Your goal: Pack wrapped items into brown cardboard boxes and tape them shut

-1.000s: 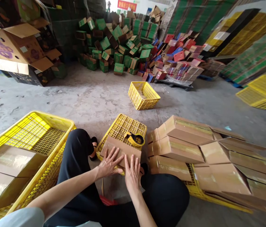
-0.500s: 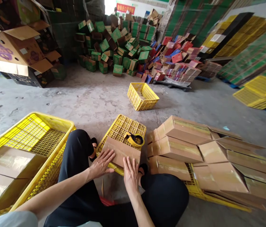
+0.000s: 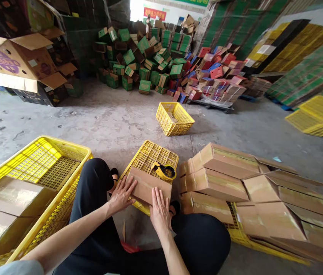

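A small brown cardboard box (image 3: 146, 185) lies on an upturned yellow plastic crate (image 3: 142, 156) between my knees. My left hand (image 3: 121, 194) rests with spread fingers on the box's left end. On its right end lies my right hand (image 3: 160, 211), fingers stretched out flat. Just behind the box, on the same crate, is a yellow tape dispenser (image 3: 165, 171), and neither hand touches it.
To my left stands a large yellow crate (image 3: 88, 152) with cardboard boxes (image 3: 15, 196) inside. Several stacked cardboard boxes (image 3: 224, 183) are at my right. Ahead sits a smaller yellow crate (image 3: 175, 118). Heaps of green boxes (image 3: 144, 86) and red boxes (image 3: 215, 72) lie farther back.
The camera view has shifted slightly. My left hand has slid a little toward the left end of the box, while my right hand stays nearly where it was on the box.
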`<state>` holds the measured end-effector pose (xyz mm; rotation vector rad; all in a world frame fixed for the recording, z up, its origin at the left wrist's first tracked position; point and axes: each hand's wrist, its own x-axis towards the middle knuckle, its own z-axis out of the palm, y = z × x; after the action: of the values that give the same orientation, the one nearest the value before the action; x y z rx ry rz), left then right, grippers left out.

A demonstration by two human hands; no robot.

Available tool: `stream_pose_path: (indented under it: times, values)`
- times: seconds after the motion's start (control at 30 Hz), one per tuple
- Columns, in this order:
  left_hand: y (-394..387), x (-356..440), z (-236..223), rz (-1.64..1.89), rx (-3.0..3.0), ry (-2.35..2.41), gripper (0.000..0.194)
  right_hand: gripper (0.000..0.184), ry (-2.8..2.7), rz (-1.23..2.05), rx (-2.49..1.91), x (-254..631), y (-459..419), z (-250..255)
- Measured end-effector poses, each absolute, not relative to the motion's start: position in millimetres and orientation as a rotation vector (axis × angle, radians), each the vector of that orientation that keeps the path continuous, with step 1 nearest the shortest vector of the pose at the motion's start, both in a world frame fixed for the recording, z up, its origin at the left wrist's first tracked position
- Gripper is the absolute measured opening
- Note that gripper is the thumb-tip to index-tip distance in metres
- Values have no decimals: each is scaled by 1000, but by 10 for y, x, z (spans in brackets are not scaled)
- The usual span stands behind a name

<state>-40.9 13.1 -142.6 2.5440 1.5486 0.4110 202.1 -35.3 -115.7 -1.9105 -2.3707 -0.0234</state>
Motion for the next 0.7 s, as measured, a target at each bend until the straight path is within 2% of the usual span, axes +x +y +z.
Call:
stream_pose_path:
  times: [0.17, 0.4, 0.7]
  values:
    - [110, -175, -1451, 389, 2540, 1500, 101, 78, -2333, -19, -2015, 1933, -325, -1214]
    - [112, 84, -1446, 346, 2581, 1410, 90, 61, -2305, -26, -1975, 1893, -320, -1330]
    - [156, 116, -1427, 271, 2588, 1391, 89, 59, -2331, 15, -1851, 1957, -367, -1353]
